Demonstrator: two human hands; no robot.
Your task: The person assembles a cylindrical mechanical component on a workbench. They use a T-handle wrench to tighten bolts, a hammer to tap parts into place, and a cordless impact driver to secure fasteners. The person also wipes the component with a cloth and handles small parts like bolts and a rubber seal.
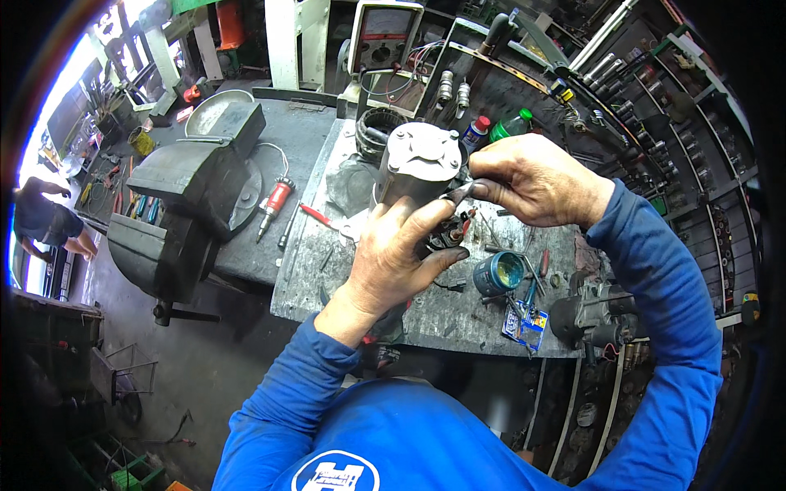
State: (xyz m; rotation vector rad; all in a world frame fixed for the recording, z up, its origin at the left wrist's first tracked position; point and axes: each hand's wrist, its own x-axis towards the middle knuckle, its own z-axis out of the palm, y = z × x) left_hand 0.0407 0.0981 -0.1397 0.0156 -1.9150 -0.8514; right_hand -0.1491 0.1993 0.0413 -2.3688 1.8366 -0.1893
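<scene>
**Two bare hands work at a metal cylinder, to the right of the vise**

The vise (184, 196) is heavy and dark, with blocky jaws and worn edges. To its right stretches a workbench (307, 286), whose metal top is grey, scratched and spotted with stains. On the near left of the vise there is a smooth grey floor (221, 348), and farther to its left another person (49, 217) stands near the bright opening of the room. Far to the right of the vise, dark racks (655, 155) carry rows of shiny metal sockets.

The metal cylinder (423, 153) stands upright on the bench, to the right of the vise; its round end is pale, with bolt heads and a raised middle. The left hand (393, 250) lies against its near side, thumb and index finger apart; one cannot tell whether it grips anything. The right hand (532, 184) has thumb and index finger close together beside the cylinder; whether something is clamped between them cannot be told.

Just right of the vise lies a tool with a glossy red handle (278, 198). Farther to the right of the vise are a round blue tin (498, 274) with yellowish content, and a rough, pale metal casing (602, 311). Beyond the vise, toward the right, stands a boxy meter (382, 37) with thin wires.
</scene>
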